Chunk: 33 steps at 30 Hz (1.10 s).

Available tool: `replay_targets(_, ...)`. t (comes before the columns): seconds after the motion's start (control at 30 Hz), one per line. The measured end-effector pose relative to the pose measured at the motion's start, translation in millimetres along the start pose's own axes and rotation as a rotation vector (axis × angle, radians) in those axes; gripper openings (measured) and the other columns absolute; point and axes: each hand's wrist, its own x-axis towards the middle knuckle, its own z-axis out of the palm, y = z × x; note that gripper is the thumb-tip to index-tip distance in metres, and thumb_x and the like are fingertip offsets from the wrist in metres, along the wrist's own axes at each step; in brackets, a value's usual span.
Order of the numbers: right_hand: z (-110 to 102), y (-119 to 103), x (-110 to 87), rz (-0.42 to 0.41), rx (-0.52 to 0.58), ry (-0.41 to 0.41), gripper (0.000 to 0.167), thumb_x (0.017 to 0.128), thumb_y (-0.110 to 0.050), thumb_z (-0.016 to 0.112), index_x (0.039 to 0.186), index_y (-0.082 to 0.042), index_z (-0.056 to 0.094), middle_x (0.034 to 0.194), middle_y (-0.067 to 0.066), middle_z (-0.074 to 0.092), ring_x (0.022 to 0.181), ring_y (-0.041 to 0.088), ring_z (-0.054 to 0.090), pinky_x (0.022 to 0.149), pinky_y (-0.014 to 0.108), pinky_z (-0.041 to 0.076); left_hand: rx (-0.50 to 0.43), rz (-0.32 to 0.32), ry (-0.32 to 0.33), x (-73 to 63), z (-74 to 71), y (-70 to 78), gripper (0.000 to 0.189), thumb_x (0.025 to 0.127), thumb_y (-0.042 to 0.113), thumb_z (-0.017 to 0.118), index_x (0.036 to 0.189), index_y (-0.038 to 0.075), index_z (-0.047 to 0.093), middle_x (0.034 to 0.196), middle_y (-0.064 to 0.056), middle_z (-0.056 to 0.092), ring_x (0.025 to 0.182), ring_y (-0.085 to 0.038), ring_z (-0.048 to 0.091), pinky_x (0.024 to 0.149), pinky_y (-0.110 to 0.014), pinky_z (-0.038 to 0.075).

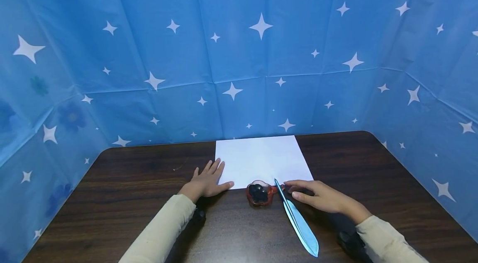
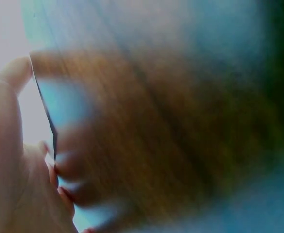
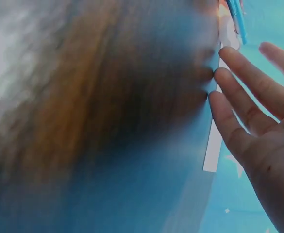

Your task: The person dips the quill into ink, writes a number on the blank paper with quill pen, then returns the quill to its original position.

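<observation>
A white sheet of paper (image 1: 261, 159) lies flat on the dark wooden table. At its lower left corner rests my left hand (image 1: 206, 183), fingers spread, with the thumb and fingertips over the paper's edge. Below the paper's front edge sits a small red-rimmed, glossy object with a dark centre (image 1: 258, 193) and a short red handle; its exact kind is unclear. A light blue feather pen (image 1: 301, 227) slants across that handle, its tip over the paper. Just right of the pen is my right hand (image 1: 326, 197), fingers loosely bent, fingertips near the paper's lower right corner, holding nothing.
The brown table (image 1: 142, 184) has rounded far corners. A blue curtain with white stars (image 1: 239, 55) hangs behind it and along both sides. Much of the left wrist view is filled by the blurred, reflective tabletop (image 2: 156, 121).
</observation>
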Motion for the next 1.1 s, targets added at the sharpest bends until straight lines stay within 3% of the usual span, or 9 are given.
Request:
replay_targets(0.33, 0, 5, 13.9, -0.097, 0.1, -0.045, 0.039, 0.102, -0.02, 0.046, 0.137, -0.001, 0.051, 0.127, 0.013, 0.061, 0.115, 0.027, 0.059, 0.094, 0.029, 0.048, -0.005, -0.01, -0.002, -2.4, -1.6, 1.4, 0.083, 0.095, 0.062, 0.039, 0.156, 0.013, 0.01, 0.162, -0.008, 0.003, 0.148, -0.031, 0.003, 0.112, -0.062, 0.002)
replay_targets(0.67, 3, 1, 21.0, -0.153, 0.047, -0.043, 0.03, 0.097, -0.006, 0.054, 0.126, -0.003, 0.062, 0.123, 0.011, 0.064, 0.114, 0.026, 0.06, 0.093, 0.038, 0.049, -0.014, -0.013, -0.011, 0.0, -1.7, 0.5, 0.085, 0.094, 0.063, 0.04, 0.155, 0.012, 0.012, 0.162, -0.008, 0.004, 0.148, -0.032, 0.003, 0.111, -0.063, 0.002)
replay_targets(1.1, 8, -6, 27.8, -0.12, -0.083, -0.034, 0.032, 0.09, 0.006, 0.058, 0.118, -0.008, 0.068, 0.111, 0.004, 0.068, 0.095, 0.012, 0.063, 0.08, 0.029, 0.052, -0.032, -0.011, -0.013, 1.9, -0.9, -1.0, 0.085, 0.093, 0.062, 0.042, 0.155, 0.011, 0.012, 0.162, -0.009, 0.003, 0.147, -0.033, 0.003, 0.111, -0.064, 0.001)
